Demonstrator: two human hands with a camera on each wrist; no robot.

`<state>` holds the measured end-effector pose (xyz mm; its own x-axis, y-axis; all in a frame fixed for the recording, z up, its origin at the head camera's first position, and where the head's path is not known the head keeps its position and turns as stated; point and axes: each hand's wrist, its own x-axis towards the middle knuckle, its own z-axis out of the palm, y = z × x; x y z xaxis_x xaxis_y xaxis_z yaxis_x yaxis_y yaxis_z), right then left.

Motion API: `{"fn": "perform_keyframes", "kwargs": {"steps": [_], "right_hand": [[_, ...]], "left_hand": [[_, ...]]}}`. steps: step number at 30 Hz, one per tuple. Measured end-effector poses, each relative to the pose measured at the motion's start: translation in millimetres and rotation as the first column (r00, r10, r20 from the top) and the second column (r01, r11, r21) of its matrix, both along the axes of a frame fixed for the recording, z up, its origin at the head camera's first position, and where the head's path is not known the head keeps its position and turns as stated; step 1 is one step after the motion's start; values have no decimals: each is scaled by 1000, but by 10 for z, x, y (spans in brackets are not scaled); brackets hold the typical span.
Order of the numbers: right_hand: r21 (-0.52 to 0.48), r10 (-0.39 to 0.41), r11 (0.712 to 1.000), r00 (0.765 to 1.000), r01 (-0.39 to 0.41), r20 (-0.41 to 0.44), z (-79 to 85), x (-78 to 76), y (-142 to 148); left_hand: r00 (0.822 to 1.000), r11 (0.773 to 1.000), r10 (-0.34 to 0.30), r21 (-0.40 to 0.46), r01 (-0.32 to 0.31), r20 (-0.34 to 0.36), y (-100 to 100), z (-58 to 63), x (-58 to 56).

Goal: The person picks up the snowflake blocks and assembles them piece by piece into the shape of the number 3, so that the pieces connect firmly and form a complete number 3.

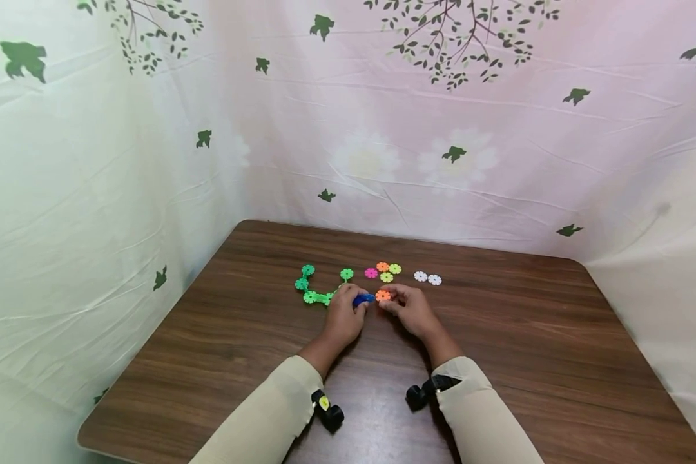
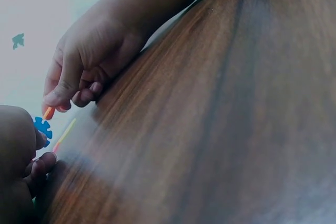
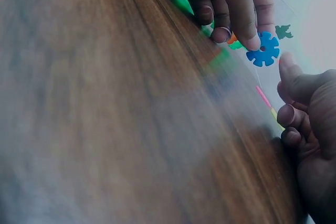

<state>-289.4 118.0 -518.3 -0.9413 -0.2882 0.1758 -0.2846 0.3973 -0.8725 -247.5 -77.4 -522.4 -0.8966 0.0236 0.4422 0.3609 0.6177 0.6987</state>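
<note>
My left hand (image 1: 343,314) pinches a blue notched disc (image 1: 361,299), which faces the camera in the right wrist view. Opposite it, my right hand (image 1: 415,314) holds an orange notched disc (image 1: 383,295) between thumb and fingers. The orange disc appears edge-on in the left wrist view, close to the notched rim of the blue one. A curved chain of joined green discs (image 1: 310,296) lies on the table left of and behind my left hand, which hides part of it.
Beyond the hands on the brown table (image 1: 499,361) lie a pink disc (image 1: 371,273), another orange disc (image 1: 382,267) and two yellow discs (image 1: 395,269). Two white discs (image 1: 420,276) lie further right. A printed cloth (image 1: 383,219) hangs behind the table's far edge.
</note>
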Motion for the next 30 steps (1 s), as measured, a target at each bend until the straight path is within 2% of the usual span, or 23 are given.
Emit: {"fn": "perform_keyframes", "kwargs": {"steps": [2,4,7,9,17,30], "right_hand": [[-5,9,1000,1000,-9,-5,0,4,0],[-13,17,1000,1000,-17,-9,1,8,-4],[-22,19,1000,1000,-19,-10,-4,12,-12],[-20,22,1000,1000,-23,-15,-9,12,-16],[2,23,1000,999,-23,-34,-10,10,-35],[-10,36,999,999,-37,-31,-18,3,-25]], "left_hand": [[999,1000,-4,-14,4,-43,-17,-64,-37],[998,1000,-10,-21,8,-65,-23,-75,-43],[998,1000,-16,-26,14,-68,-25,-73,-46],[999,1000,-20,-18,20,-41,-18,-21,-17],[998,999,-40,-9,40,47,-25,12,-10],[996,999,-41,-17,42,74,-24,38,9]]}}
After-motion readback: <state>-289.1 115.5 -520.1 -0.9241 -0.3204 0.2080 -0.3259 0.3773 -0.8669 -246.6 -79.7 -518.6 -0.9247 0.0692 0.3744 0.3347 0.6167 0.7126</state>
